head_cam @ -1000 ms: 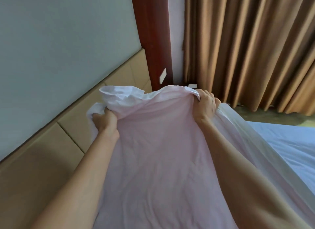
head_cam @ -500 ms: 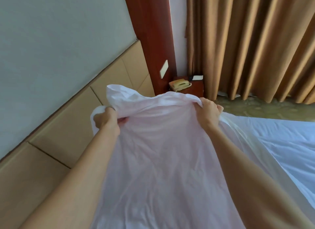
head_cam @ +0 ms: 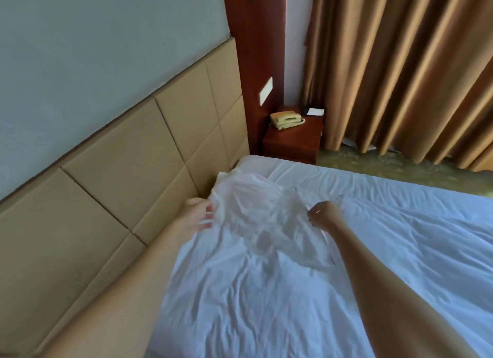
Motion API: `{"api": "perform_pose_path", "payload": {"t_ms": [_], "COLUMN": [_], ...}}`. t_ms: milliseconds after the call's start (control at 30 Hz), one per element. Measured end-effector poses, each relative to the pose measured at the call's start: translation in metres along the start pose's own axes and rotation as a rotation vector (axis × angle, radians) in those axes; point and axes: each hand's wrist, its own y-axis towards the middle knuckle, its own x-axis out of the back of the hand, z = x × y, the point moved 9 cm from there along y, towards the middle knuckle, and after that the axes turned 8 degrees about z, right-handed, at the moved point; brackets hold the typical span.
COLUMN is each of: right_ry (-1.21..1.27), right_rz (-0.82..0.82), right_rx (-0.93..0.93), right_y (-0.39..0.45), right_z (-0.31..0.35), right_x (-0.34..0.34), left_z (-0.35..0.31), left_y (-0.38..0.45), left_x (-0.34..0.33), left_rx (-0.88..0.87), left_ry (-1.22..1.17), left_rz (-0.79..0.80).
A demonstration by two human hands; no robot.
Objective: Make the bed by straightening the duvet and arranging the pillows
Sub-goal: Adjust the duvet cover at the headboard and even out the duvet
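You are working at the head of the bed [head_cam: 400, 224], where the duvet [head_cam: 253, 264] is lying crumpled beside the headboard [head_cam: 133, 171], its top corner reaching almost to the mattress corner. No pillows are showing. Your left hand [head_cam: 198, 216] is hovering at the duvet's left edge with fingers loosely spread, gripping nothing. Your right hand [head_cam: 324, 215] is curling its fingers at the right edge; whether they are pinching cloth is unclear. Pinch both corners firmly, pull them level with the headboard, then sweep outward to flatten the central wrinkles, keeping the edge square.
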Motion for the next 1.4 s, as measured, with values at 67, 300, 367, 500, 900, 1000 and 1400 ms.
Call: {"api": "perform_pose_path", "payload": {"t_ms": [67,300,367,500,900,1000,1400], "right_ry": [-0.074,-0.169,-0.141,-0.151,0.031,0.069,0.195], "right_rz": [0.14,0.243,0.214,0.229,0.072,0.006,-0.009], "right_rx": [-0.05,-0.055,-0.018,0.004,-0.185,-0.243,-0.308], "right_y": [-0.016,-0.163,-0.219,-0.321,-0.531,-0.579,-0.696], "right_z": [-0.011,-0.003,0.004,-0.013,-0.206,-0.26,-0.42], "right_x": [-0.027,-0.062,-0.066,-0.078,-0.039,-0.024,-0.008], "left_z": [0.044,0.132,0.141,0.163,0.233,0.25,0.348], "left_y": [-0.015,-0.121,-0.155,-0.211,-0.33,-0.364,-0.459], "left_x": [0.021,0.09,0.113,0.145,0.007,-0.048,-0.136], "left_rx": [0.067,0.151,0.12,0.084,-0.095,-0.171,-0.241], "left_ry": [0.225,0.657,0.677,0.74,0.9,0.938,1.101], "left_rz": [0.028,0.195,0.184,0.184,0.556,0.662,0.703]}}
